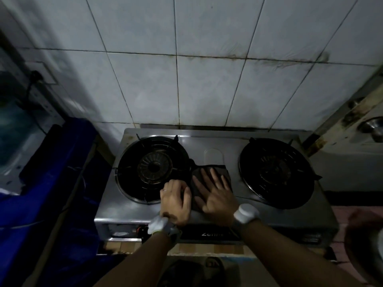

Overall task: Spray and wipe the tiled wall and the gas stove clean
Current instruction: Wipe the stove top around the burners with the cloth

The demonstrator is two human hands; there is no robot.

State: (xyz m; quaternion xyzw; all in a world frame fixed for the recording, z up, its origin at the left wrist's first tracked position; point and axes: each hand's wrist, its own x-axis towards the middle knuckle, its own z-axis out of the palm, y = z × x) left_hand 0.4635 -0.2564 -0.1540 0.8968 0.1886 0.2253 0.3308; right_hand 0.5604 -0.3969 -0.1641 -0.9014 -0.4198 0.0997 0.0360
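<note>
A steel two-burner gas stove stands against the white tiled wall, whose grout lines carry dark grime. A dark cloth lies on the stove top between the left burner and the right burner. My right hand lies flat on the cloth with fingers spread. My left hand is beside it at the cloth's left edge, fingers curled onto that edge. No spray bottle is in view.
A blue-covered object stands left of the stove, with a water jug behind it. A steel bowl sits on the stained counter at right. Another round vessel shows at the lower right edge.
</note>
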